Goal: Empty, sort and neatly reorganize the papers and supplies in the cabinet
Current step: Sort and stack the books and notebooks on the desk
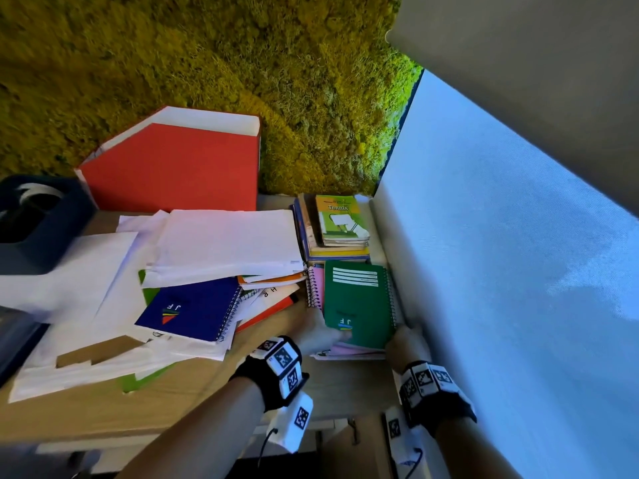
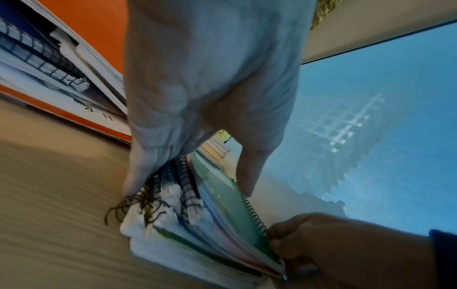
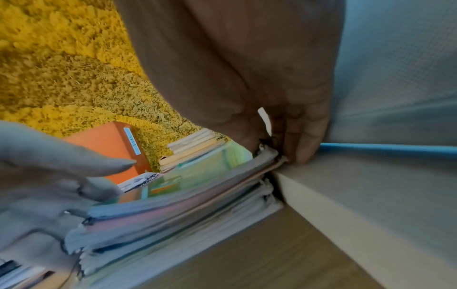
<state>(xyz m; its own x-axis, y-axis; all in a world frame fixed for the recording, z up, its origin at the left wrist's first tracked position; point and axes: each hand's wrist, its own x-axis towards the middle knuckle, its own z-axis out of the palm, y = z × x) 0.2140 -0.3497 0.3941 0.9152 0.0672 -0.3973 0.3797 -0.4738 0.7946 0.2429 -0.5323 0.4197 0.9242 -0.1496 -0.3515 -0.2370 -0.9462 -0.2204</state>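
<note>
A green spiral notebook (image 1: 358,299) tops a stack of notebooks (image 3: 185,211) lying on the wooden top (image 1: 173,402), tight against the pale side wall. My left hand (image 1: 328,335) grips the stack's near left corner: in the left wrist view, its fingers (image 2: 133,176) run down the spiral side and the thumb lies on the green cover (image 2: 222,197). My right hand (image 1: 404,335) pinches the near right corner of the stack against the wall, and the right wrist view shows its fingers (image 3: 304,136) curled there.
A loose heap of white papers (image 1: 221,243) with a blue spiral notebook (image 1: 193,309) lies to the left. Behind stand a red magazine file (image 1: 173,167) and a book stack topped by "Tennis" (image 1: 340,219). A dark tape dispenser (image 1: 34,219) sits far left. Moss wall (image 1: 207,46) behind.
</note>
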